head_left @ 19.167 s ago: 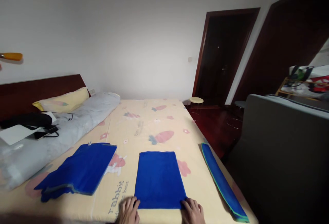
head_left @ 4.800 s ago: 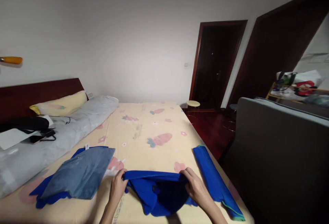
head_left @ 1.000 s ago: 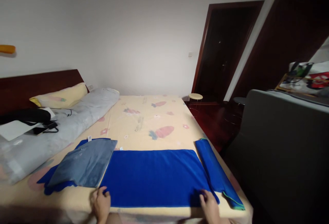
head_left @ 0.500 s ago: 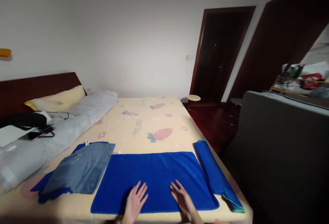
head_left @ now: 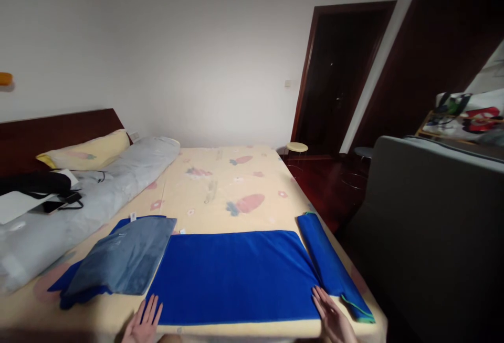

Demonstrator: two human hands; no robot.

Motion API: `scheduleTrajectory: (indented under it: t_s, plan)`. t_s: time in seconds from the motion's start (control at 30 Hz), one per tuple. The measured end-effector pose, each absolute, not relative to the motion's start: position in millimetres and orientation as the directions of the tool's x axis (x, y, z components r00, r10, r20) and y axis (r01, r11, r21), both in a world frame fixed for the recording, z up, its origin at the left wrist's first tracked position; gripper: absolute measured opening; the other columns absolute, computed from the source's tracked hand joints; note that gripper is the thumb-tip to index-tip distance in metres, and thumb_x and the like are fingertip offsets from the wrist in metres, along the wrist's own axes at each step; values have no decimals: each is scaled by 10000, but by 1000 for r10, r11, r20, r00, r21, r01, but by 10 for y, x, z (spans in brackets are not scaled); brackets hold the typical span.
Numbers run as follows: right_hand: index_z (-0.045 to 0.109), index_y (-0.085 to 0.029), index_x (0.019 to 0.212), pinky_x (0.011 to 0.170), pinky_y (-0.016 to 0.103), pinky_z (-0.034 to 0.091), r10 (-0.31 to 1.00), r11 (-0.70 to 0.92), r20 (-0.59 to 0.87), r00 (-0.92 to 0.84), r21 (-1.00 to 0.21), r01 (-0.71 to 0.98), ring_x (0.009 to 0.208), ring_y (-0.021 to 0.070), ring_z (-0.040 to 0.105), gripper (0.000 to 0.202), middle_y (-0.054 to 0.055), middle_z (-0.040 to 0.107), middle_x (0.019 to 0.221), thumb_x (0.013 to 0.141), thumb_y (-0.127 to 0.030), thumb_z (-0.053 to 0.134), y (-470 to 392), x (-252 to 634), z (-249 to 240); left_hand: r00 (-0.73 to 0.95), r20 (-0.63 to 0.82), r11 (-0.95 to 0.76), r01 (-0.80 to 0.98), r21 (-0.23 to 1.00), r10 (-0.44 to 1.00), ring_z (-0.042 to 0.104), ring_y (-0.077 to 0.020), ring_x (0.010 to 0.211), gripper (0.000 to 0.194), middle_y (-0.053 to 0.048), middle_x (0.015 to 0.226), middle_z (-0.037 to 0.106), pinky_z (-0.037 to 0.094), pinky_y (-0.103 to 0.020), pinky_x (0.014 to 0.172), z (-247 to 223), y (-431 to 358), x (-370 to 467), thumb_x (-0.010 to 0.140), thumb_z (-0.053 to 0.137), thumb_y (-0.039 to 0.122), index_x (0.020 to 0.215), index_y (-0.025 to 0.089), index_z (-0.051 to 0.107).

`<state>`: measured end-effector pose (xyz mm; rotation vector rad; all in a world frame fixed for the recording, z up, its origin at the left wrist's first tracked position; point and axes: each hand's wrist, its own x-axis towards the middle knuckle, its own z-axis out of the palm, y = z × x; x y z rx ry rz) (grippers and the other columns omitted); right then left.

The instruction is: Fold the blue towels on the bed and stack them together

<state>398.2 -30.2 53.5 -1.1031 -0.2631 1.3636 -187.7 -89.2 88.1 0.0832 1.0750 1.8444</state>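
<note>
A blue towel [head_left: 236, 274] lies spread flat across the near end of the bed. At its near left corner is my left hand [head_left: 142, 322], open with fingers extended. My right hand [head_left: 331, 311] is at the near right corner, also open, its fingertips at the towel's edge. Just beyond that hand, a rolled or folded blue towel [head_left: 328, 259] with green edging lies along the bed's right side. To the left, a grey-blue towel [head_left: 126, 259] rests on top of another blue cloth [head_left: 65, 277], which shows around its edges.
The bed's patterned sheet [head_left: 220, 185] stretches to the far wall. A long grey wrapped bundle [head_left: 118, 190] and a yellow pillow [head_left: 86, 151] lie by the headboard [head_left: 59, 127], with a phone [head_left: 53, 206]. A stool [head_left: 296, 147] and a dark grey panel [head_left: 429, 227] stand right.
My hands have moved apart, from the middle of the towel to its near left and right corners. The towel's near corners look tucked in or covered by the hands.
</note>
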Motion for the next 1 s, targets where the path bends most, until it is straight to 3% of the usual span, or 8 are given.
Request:
scheduleTrajectory:
  t_s: [0.1, 0.2, 0.3, 0.4, 0.5, 0.67, 0.87, 1.0]
  plan:
    - [664, -167, 872, 962, 446, 511, 835, -196, -453, 312, -775, -601, 995, 314, 670, 477, 108, 739, 902, 480, -419, 765, -171, 3901, 586, -532, -360, -141, -686, 714, 767, 387, -264, 1364, 353, -33, 1434, 519, 204, -540, 1175, 884, -876, -1851, 755, 580, 205, 1094, 272, 650]
    - [583, -148, 1123, 743, 394, 574, 845, -190, -423, 326, -808, -558, 802, 275, 705, 719, 89, 744, 845, 488, -420, 780, -77, 3856, 697, -504, -396, -96, -702, 706, 768, 367, -265, 1375, 332, -17, 1447, 504, 191, -537, 1179, 871, -847, -1890, 764, 565, 239, 1082, 285, 648]
    - [365, -171, 1387, 534, 314, 517, 873, -206, -385, 299, -847, -490, 625, 218, 679, 965, 53, 742, 800, 533, -382, 760, -46, 3851, 804, -496, -470, -61, -732, 679, 730, 366, -272, 1377, 273, -14, 1463, 483, 209, -528, 1180, 865, -815, -1945, 805, 516, 393, 1019, 296, 656]
    - [308, -140, 1440, 403, 303, 409, 875, -314, -370, 313, -925, -216, 405, 199, 569, 977, -7, 672, 563, 562, -387, 661, -37, 3918, 847, -505, -481, -38, -717, 696, 717, 371, -279, 1374, 324, -3, 1462, 484, 256, -524, 1172, 847, -792, -1973, 784, 505, 448, 1049, 323, 643]
    - [435, -121, 1383, 405, 350, 392, 861, -408, -349, 371, -909, 91, 319, 228, 501, 889, -57, 524, 368, 540, -370, 571, -15, 4065, 847, -519, -469, -33, -695, 718, 715, 369, -282, 1375, 360, 3, 1455, 493, 266, -526, 1168, 818, -782, -1966, 757, 519, 451, 1078, 332, 630]
    - [594, -171, 1235, 566, 405, 456, 855, -421, -297, 425, -876, 234, 409, 261, 568, 741, -50, 526, 380, 519, -349, 530, 15, 4260, 845, -512, -471, -51, -714, 699, 719, 360, -262, 1382, 280, 16, 1454, 493, 218, -515, 1183, 788, -786, -1960, 775, 511, 430, 995, 321, 645]
    - [659, -219, 1079, 593, 391, 463, 883, -278, -152, 444, -932, 234, 495, 258, 596, 586, -35, 586, 487, 527, -401, 583, 22, 3992, 830, -472, -511, -37, -760, 649, 718, 381, -268, 1371, 402, -22, 1482, 456, 265, -532, 1168, 820, -767, -1980, 771, 503, 347, 1160, 310, 596]
    - [640, -216, 1072, 657, 390, 496, 925, -247, -289, 246, -951, -187, 702, 285, 681, 573, 35, 731, 760, 548, -442, 690, 68, 3311, 930, -374, -397, -40, -768, 639, 838, 400, -273, 1359, 526, -64, 1444, 503, 292, -561, 1147, 913, -580, -1537, 753, 534, 250, 1277, 297, 540]
